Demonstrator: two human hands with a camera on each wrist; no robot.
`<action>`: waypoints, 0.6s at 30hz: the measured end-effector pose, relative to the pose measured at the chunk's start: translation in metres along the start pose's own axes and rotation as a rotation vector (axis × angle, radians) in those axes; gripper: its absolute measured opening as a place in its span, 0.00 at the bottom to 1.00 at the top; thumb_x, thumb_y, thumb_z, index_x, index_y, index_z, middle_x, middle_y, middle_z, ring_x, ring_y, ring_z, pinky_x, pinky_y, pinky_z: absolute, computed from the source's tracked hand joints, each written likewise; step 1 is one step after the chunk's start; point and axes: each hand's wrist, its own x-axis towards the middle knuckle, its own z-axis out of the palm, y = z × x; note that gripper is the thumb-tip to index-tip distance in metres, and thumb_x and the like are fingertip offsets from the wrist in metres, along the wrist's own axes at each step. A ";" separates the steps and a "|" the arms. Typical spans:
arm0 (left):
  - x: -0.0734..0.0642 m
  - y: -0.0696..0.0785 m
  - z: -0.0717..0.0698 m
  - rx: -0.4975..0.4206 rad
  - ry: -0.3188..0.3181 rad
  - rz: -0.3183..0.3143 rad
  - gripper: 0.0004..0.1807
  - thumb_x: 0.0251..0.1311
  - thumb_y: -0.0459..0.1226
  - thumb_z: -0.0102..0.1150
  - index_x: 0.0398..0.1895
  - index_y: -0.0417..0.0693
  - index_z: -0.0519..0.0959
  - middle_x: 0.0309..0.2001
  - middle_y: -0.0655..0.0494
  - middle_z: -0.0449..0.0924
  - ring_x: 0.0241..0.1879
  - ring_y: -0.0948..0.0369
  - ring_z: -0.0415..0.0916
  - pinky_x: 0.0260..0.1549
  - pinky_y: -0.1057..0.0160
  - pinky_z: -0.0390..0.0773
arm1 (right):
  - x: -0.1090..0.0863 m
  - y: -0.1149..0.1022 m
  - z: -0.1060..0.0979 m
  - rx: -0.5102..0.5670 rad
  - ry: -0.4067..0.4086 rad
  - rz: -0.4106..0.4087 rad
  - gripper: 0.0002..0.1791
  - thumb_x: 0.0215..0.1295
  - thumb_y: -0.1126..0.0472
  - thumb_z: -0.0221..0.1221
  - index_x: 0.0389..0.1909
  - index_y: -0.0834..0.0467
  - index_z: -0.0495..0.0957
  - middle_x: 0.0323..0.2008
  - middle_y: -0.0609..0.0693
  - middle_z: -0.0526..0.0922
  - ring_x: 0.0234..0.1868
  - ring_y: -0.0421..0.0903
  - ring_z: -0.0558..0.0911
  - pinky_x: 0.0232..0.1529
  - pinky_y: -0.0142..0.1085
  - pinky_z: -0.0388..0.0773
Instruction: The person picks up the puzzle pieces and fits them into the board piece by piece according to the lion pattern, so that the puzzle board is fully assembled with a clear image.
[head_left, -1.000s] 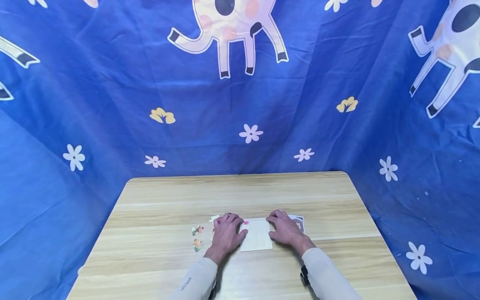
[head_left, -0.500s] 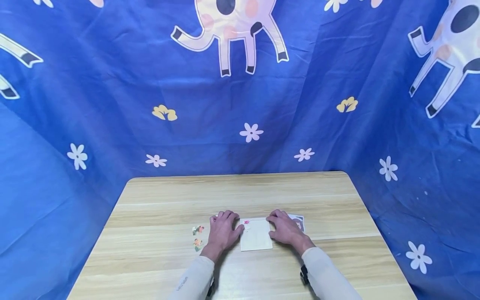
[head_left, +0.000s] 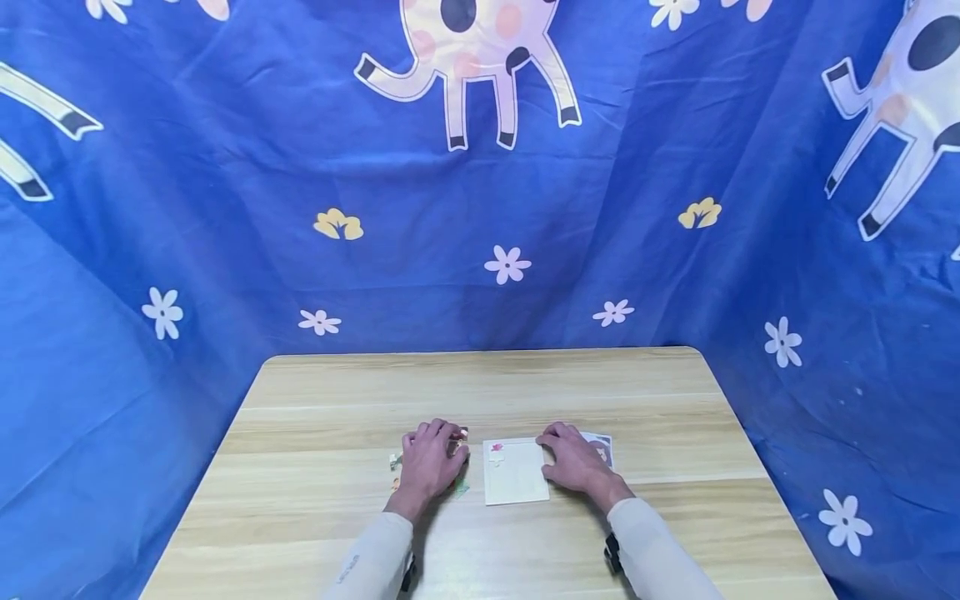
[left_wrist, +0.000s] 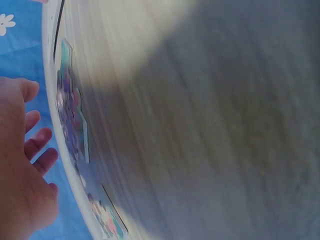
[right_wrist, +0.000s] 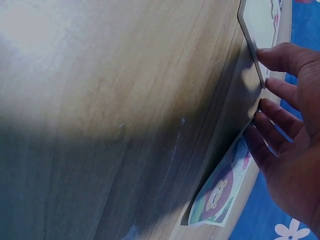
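Note:
A shallow white puzzle board (head_left: 517, 483) lies flat in front of the person, with a small pink-and-white puzzle piece (head_left: 497, 453) in its upper left corner. The left hand (head_left: 431, 463) hovers low over loose, colourful puzzle pieces (head_left: 462, 486) left of the board, its fingers loosely bent. Nothing shows between those fingers in the left wrist view, where pieces (left_wrist: 72, 110) lie on the table beyond. At the board's right edge, the thumb and index finger of the right hand (head_left: 573, 460) touch the rim; its other fingers rest near a printed picture card (right_wrist: 220, 187).
The wooden table (head_left: 480, 387) has a blue patterned cloth (head_left: 420, 275) hanging behind and at both sides. Small pieces (head_left: 395, 461) lie left of the left hand. The picture card sits partly behind the right hand.
The left hand has moved left from the board's left edge to above the loose pieces, uncovering the piece in the board's corner. The right hand has stayed at the board's right edge.

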 end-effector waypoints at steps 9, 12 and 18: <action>0.001 -0.015 -0.005 -0.008 -0.015 -0.065 0.18 0.56 0.47 0.60 0.50 0.55 0.79 0.52 0.54 0.77 0.52 0.52 0.70 0.55 0.42 0.61 | 0.002 0.003 0.001 -0.016 0.008 0.001 0.27 0.51 0.55 0.65 0.55 0.52 0.79 0.54 0.48 0.75 0.57 0.49 0.72 0.57 0.45 0.72; 0.001 -0.020 -0.008 0.000 -0.031 -0.090 0.19 0.57 0.48 0.59 0.52 0.55 0.78 0.54 0.53 0.76 0.54 0.51 0.69 0.55 0.41 0.60 | 0.003 0.003 0.001 -0.015 0.008 0.003 0.26 0.51 0.55 0.65 0.55 0.52 0.79 0.54 0.48 0.75 0.57 0.49 0.72 0.56 0.45 0.72; 0.001 -0.032 -0.012 0.002 -0.069 -0.149 0.22 0.61 0.51 0.57 0.56 0.55 0.76 0.59 0.50 0.73 0.59 0.50 0.65 0.56 0.40 0.58 | 0.003 0.002 0.002 -0.018 0.005 0.005 0.26 0.50 0.55 0.65 0.54 0.52 0.80 0.54 0.48 0.75 0.57 0.49 0.73 0.56 0.45 0.72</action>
